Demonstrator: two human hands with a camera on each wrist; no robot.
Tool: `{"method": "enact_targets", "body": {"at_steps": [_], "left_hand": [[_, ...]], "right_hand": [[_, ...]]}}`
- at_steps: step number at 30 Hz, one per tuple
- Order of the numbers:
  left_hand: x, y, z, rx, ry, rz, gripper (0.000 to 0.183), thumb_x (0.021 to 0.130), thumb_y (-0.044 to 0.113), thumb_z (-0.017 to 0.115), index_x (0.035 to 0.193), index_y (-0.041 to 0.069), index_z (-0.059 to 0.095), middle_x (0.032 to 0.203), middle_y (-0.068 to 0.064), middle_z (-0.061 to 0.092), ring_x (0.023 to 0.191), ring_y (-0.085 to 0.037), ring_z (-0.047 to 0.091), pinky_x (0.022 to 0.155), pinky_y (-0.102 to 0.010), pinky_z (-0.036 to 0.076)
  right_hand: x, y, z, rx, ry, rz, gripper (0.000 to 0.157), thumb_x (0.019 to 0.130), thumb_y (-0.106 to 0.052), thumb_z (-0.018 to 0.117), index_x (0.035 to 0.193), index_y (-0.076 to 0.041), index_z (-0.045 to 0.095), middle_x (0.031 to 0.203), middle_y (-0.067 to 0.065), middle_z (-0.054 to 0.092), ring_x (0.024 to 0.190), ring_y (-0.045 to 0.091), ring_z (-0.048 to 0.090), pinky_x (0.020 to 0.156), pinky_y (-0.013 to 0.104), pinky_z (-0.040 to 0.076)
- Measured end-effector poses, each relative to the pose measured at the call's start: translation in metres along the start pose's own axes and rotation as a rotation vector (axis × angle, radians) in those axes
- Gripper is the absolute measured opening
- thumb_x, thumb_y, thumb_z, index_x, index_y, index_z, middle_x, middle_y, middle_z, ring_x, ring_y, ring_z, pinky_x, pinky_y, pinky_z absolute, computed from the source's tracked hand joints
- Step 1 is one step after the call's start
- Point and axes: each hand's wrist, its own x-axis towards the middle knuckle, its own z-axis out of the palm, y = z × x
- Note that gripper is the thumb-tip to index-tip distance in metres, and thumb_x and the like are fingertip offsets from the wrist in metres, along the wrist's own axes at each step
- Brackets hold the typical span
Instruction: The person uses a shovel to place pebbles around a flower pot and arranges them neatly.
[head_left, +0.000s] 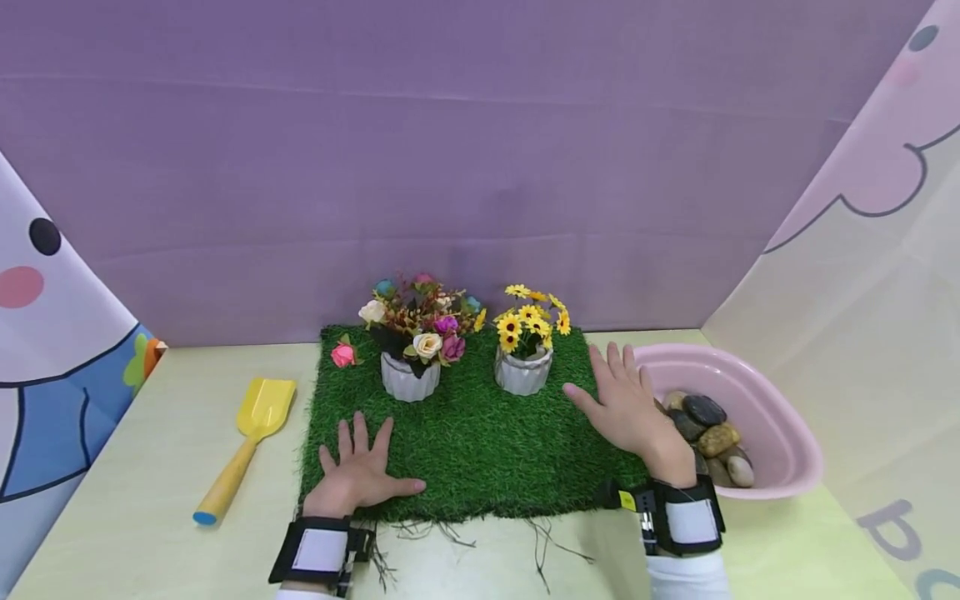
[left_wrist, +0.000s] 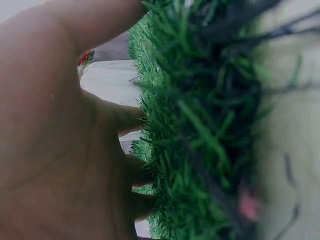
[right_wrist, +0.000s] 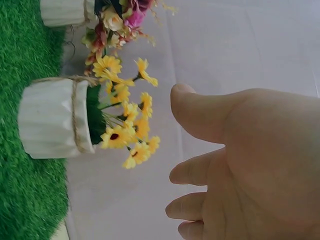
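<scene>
A green artificial turf mat (head_left: 495, 454) lies across the table in the head view. My left hand (head_left: 358, 477) is spread on the mat's front left corner, its fingertips touching the grass blades in the left wrist view. Over the mat's right edge hovers my right hand (head_left: 628, 407), fingers spread and holding nothing. Nearest to it is a white pot (head_left: 523, 375) of yellow daisy-like flowers (right_wrist: 120, 117), upright on the mat. Left of that stands another white pot (head_left: 408, 379), filled with mixed artificial roses (head_left: 427, 344). A loose pink rose (head_left: 343, 355) lies at the mat's back left.
On the table to the left lies a yellow toy shovel (head_left: 251, 442). A pink basin (head_left: 780, 433) with several stones (head_left: 718, 439) stands beyond my right hand. Dark loose threads (head_left: 551, 542) trail from the mat's front edge. A purple cloth (head_left: 450, 167) hangs behind.
</scene>
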Motion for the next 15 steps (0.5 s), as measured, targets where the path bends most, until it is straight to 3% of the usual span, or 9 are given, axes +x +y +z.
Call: {"method": "enact_targets", "body": {"at_steps": [15], "left_hand": [[0.002, 0.000, 0.001, -0.010, -0.007, 0.008, 0.111, 0.076, 0.055, 0.072, 0.153, 0.000, 0.012, 0.153, -0.042, -0.011, 0.137, -0.058, -0.014, 0.103, -0.083, -0.004]], "right_hand": [[0.001, 0.003, -0.030, 0.001, -0.030, 0.037, 0.081, 0.102, -0.046, 0.036, 0.151, 0.006, 0.000, 0.155, 0.039, -0.006, 0.139, 0.054, -0.016, 0.113, 0.071, -0.006]]}}
